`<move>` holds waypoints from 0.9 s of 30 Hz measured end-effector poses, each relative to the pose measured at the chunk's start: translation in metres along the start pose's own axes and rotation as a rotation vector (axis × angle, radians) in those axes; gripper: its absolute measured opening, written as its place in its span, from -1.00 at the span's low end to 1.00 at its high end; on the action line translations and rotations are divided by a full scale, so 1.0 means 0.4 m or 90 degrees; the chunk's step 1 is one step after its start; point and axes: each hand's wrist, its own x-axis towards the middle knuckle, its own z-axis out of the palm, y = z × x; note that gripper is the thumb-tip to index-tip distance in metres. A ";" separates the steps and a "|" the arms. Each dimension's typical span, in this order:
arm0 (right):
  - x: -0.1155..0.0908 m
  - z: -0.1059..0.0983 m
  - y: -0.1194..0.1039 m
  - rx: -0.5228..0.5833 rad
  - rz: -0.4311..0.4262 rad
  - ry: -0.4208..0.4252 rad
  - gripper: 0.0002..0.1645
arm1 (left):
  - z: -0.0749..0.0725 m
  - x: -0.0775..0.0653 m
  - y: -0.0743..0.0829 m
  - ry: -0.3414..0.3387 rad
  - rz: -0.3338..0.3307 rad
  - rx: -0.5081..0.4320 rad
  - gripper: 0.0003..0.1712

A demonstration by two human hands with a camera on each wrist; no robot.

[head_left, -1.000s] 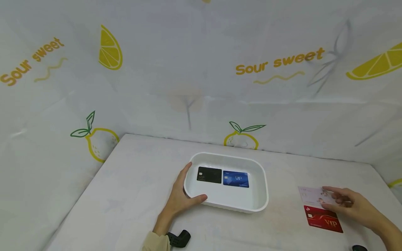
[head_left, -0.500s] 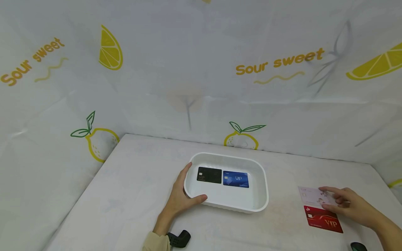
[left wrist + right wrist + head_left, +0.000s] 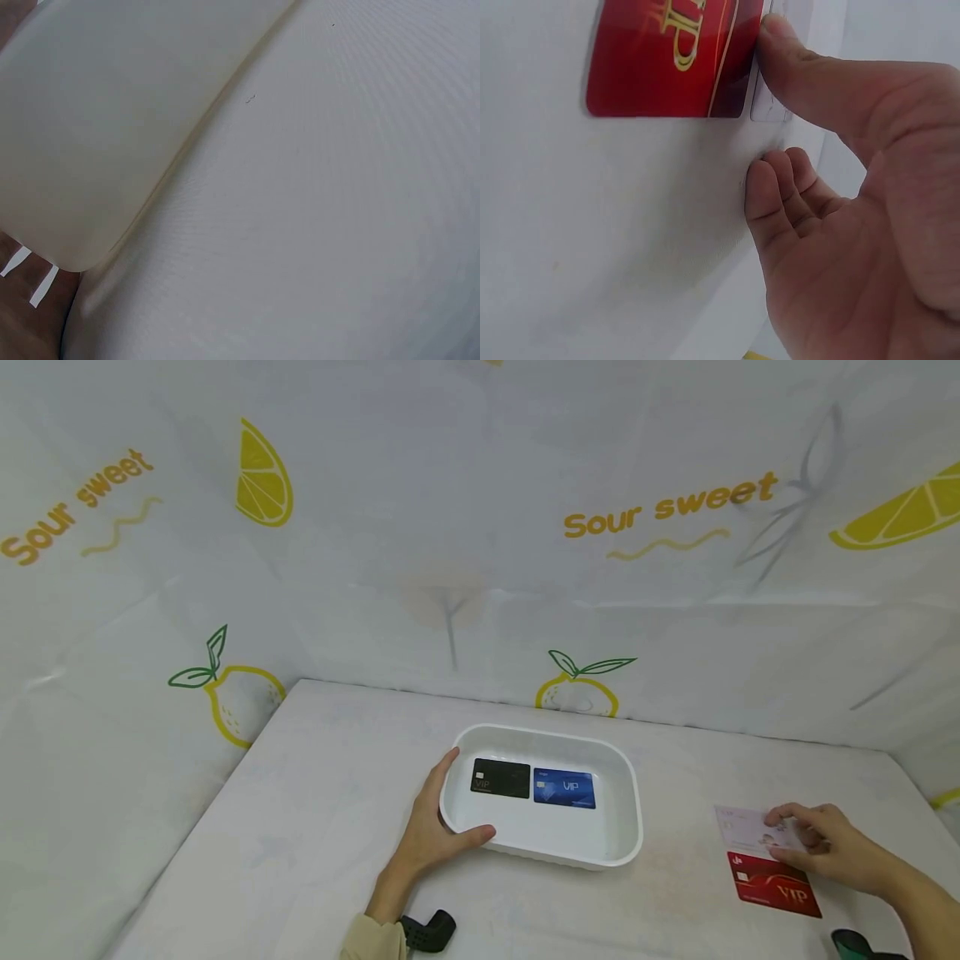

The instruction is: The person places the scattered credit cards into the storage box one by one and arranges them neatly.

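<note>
right of the white plastic tray [image 3: 540, 837], a pale pink rectangular card [image 3: 741, 831] points lengthwise trayward, touched by the nearer right hand [image 3: 832, 850], fingers bent, pinch unclear; left hand [image 3: 427, 837] grips tray's left end.

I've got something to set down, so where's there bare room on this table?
Bare tabletop lies between the left hand and the table's left edge, and between the white tray and the pink card. Inside the tray, there's room on the near side of the black card and blue card. It's crowded around the right hand, by the pink card and red card.
</note>
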 end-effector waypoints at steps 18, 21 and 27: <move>-0.003 0.002 -0.006 0.011 0.004 0.008 -0.24 | 0.002 0.000 0.002 -0.003 -0.004 -0.001 0.32; -0.002 0.005 -0.009 0.011 -0.001 0.014 -0.24 | 0.002 0.000 0.001 -0.003 -0.007 0.000 0.32; -0.005 0.009 -0.017 0.004 0.014 0.023 -0.24 | 0.001 0.000 0.002 -0.003 -0.011 -0.007 0.31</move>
